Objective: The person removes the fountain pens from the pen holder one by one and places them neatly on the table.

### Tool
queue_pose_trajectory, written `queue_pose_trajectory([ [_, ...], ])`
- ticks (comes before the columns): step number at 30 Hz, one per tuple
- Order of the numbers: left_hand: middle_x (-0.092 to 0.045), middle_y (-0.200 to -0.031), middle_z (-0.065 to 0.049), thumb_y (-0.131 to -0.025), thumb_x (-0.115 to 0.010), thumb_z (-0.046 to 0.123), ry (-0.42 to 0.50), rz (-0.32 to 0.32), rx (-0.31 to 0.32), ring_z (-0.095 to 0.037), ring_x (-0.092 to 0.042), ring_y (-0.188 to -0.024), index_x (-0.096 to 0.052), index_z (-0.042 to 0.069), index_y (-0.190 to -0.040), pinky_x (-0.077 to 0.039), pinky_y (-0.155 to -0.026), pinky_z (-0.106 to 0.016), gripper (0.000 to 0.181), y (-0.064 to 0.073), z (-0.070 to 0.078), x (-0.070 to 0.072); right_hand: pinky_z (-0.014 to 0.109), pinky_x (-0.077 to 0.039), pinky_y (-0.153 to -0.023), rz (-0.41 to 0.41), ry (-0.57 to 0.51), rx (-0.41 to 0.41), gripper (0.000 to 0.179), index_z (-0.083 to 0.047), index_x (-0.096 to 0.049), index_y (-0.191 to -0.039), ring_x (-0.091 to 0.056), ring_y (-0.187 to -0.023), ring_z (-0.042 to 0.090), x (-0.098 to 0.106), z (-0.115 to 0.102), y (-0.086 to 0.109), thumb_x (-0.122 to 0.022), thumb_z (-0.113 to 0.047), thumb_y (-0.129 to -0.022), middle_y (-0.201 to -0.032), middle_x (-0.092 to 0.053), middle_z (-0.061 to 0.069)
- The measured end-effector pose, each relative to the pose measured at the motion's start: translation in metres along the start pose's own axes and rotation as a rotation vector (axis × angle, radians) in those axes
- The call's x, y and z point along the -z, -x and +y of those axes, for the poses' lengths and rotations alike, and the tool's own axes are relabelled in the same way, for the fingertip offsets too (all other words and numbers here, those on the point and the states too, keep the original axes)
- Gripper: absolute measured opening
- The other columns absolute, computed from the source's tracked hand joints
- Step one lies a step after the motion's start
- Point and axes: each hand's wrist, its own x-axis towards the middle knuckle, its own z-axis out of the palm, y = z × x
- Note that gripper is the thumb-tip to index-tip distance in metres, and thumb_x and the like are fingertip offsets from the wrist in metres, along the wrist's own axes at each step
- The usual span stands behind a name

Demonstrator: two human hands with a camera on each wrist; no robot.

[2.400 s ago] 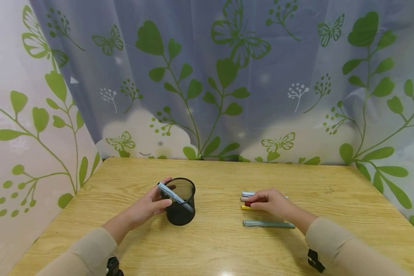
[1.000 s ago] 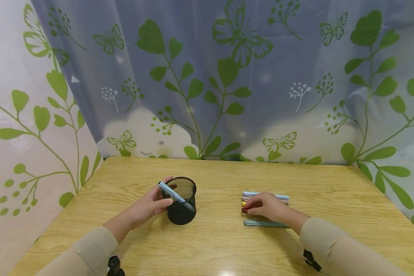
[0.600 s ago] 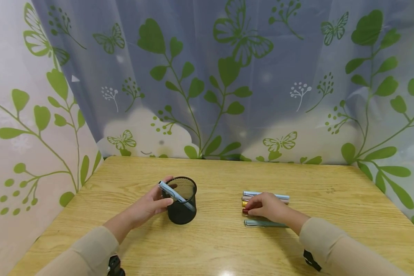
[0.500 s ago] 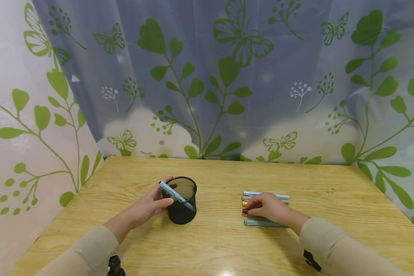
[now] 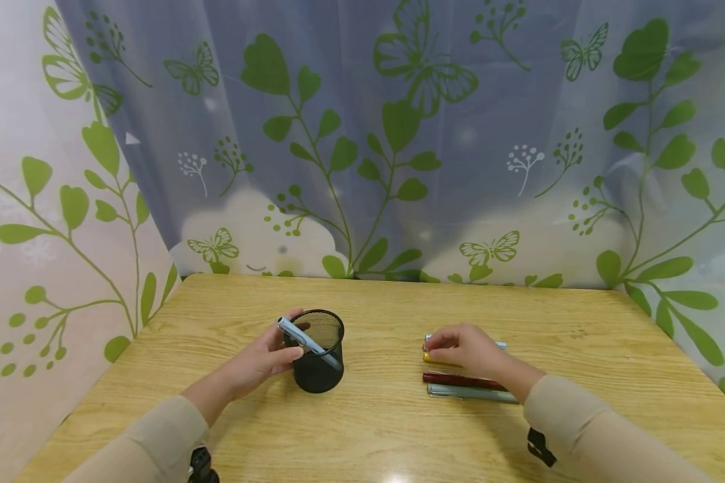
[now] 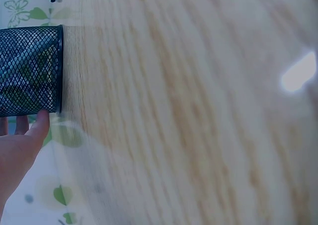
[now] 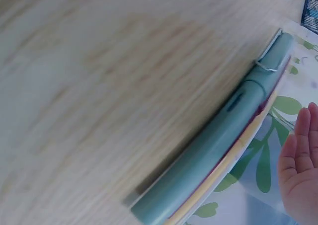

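My left hand (image 5: pixel 264 361) grips the black mesh pen holder (image 5: pixel 319 376) at its left side, thumb near the rim. A light blue pen (image 5: pixel 301 334) leans inside, its top sticking out over the rim between thumb and fingers. On the right, my right hand (image 5: pixel 472 350) is over a row of pens, bent fingertips at the left ends of a grey pen and a yellow pen (image 5: pixel 444 360); whether they pinch one is unclear. Behind lies another light blue pen (image 5: pixel 498 345). Nearer me, a dark red pen (image 5: pixel 462 380) lies beside a grey-green pen (image 5: pixel 474 394).
The wooden table (image 5: pixel 362 429) carries everything. A patterned curtain (image 5: pixel 350 168) with green leaves and butterflies hangs behind its far edge. In the right wrist view, the grey-green pen (image 7: pixel 213 150) lies closest, with the other pens behind it.
My right hand has let go of the dark red pen, which now lies against the grey-green pen, and has shifted back toward the yellow and grey pens. The left hand has stayed still.
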Motion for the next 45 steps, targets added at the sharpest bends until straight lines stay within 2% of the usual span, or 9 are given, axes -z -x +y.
queue_pose_trajectory([
  [5,-0.010,-0.153,-0.018,-0.096,-0.049,0.008,0.003,-0.006,-0.011,-0.038,-0.019,-0.135,-0.008,0.020,-0.151,-0.026,-0.103,-0.057,0.069,0.001,0.001,0.000,0.039,-0.049,-0.082,-0.004,-0.083,-0.025,0.030,-0.002,-0.066,-0.111,-0.060,-0.095,0.020,-0.001,-0.008,-0.004,-0.063,-0.024,-0.089,-0.104,-0.066,0.005],
  [11,-0.010,-0.153,-0.018,-0.095,-0.053,0.014,0.005,-0.018,-0.009,-0.038,-0.020,-0.135,-0.007,0.019,-0.151,-0.026,-0.103,-0.057,0.072,0.000,0.000,0.001,0.041,-0.049,-0.085,0.024,-0.221,-0.047,0.033,-0.005,-0.065,-0.115,-0.060,-0.099,0.021,-0.009,-0.023,-0.014,-0.064,-0.026,-0.089,-0.112,-0.064,0.009],
  [17,-0.011,-0.153,-0.016,-0.095,-0.053,0.014,0.015,-0.009,0.002,-0.037,-0.021,-0.135,-0.009,0.023,-0.150,-0.027,-0.102,-0.056,0.071,0.000,-0.001,0.001,0.039,-0.047,-0.089,0.043,-0.297,-0.013,0.033,-0.006,-0.064,-0.116,-0.061,-0.102,0.020,-0.021,-0.045,-0.029,-0.065,-0.023,-0.088,-0.113,-0.064,0.008],
  [23,-0.012,-0.153,-0.013,-0.095,-0.053,0.014,0.007,-0.006,0.012,-0.036,-0.021,-0.135,-0.008,0.025,-0.150,-0.027,-0.102,-0.056,0.072,-0.001,-0.001,0.001,0.037,-0.047,-0.090,0.020,-0.375,0.027,0.033,-0.002,-0.063,-0.117,-0.060,-0.103,0.022,-0.035,-0.064,-0.043,-0.064,-0.018,-0.089,-0.113,-0.064,0.011],
  [33,-0.010,-0.153,-0.015,-0.096,-0.049,0.010,0.017,-0.009,0.010,-0.034,-0.023,-0.134,-0.007,0.022,-0.150,-0.028,-0.102,-0.055,0.070,0.000,0.001,0.002,0.034,-0.048,-0.087,0.007,-0.376,0.086,0.032,-0.005,-0.065,-0.116,-0.061,-0.101,0.016,-0.059,-0.095,-0.065,-0.066,-0.019,-0.088,-0.110,-0.066,0.005],
  [40,-0.011,-0.154,-0.013,-0.097,-0.049,0.012,-0.007,-0.007,0.014,-0.035,-0.024,-0.134,-0.006,0.021,-0.151,-0.028,-0.102,-0.055,0.070,0.001,0.001,0.002,0.032,-0.049,-0.084,0.003,-0.376,0.111,0.030,-0.005,-0.066,-0.114,-0.061,-0.099,0.016,-0.075,-0.115,-0.080,-0.066,-0.018,-0.087,-0.110,-0.066,0.008],
  [45,-0.007,-0.154,-0.015,-0.096,-0.050,0.012,-0.010,0.009,0.025,-0.035,-0.019,-0.135,-0.004,0.019,-0.151,-0.028,-0.103,-0.053,0.071,0.000,0.000,0.001,0.026,-0.050,-0.080,-0.008,-0.320,0.136,0.030,-0.007,-0.067,-0.113,-0.062,-0.096,0.012,-0.087,-0.127,-0.091,-0.068,-0.018,-0.086,-0.106,-0.067,0.004],
])
